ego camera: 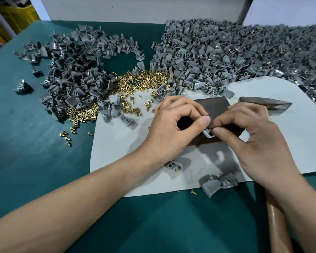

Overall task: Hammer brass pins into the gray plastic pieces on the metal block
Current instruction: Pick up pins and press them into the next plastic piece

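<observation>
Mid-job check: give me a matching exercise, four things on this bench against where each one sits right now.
1 metal block
2 hammer
3 loose brass pins
4 gray plastic piece

A pinched between left hand and right hand
B heaped between the left gray pile and the right gray pile
C on the white mat, beneath both hands
D lying right of the block

Pairs: 1-C, 2-D, 3-B, 4-A

**Materials and finishes**

Matt gray plastic pieces (226,52), smooth-faced. Shiny yellow brass pins (144,79). Dark, dull metal block (215,105) (top faintly rough). Worn gray metal hammer head (263,104) on a smooth, glossy wooden handle (275,225). Matt teal counter (35,125); pale matt sheet (117,152), smudged.
</observation>
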A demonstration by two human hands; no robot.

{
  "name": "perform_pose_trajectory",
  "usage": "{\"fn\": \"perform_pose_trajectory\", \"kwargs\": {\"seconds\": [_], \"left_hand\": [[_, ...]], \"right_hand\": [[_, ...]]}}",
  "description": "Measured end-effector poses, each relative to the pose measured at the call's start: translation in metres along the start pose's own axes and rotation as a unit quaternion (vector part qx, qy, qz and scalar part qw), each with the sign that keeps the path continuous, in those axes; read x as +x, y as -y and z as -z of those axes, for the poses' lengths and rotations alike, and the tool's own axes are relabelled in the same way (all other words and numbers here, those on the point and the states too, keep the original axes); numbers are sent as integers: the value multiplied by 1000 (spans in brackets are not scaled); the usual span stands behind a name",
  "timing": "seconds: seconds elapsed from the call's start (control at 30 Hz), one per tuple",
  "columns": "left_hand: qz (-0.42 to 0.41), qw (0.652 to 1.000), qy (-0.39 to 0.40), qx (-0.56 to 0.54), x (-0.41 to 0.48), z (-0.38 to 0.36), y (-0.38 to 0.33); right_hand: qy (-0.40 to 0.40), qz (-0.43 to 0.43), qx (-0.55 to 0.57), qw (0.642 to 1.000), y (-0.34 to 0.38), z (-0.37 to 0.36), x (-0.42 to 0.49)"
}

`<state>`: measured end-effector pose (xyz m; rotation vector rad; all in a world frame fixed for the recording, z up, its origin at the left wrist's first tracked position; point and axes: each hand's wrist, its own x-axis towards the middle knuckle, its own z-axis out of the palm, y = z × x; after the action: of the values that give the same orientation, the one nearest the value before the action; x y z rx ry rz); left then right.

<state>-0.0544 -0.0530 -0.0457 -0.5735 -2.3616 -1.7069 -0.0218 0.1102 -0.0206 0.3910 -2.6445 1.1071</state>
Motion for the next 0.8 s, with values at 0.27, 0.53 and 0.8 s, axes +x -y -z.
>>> {"fn": "perform_pose_trajectory", "kwargs": {"seconds": [0.27,0.53,0.8], "left_hand": [[-2,1000,-1,1,0,-1,-1],[-2,1000,1,1,0,0,0],[-4,1000,-1,-1,0,-1,0]], "right_hand": [[-11,54,-56,997,4,1,0],[-4,66,-86,994,2,4,1],[4,60,-58,996,1,2,1]]}}
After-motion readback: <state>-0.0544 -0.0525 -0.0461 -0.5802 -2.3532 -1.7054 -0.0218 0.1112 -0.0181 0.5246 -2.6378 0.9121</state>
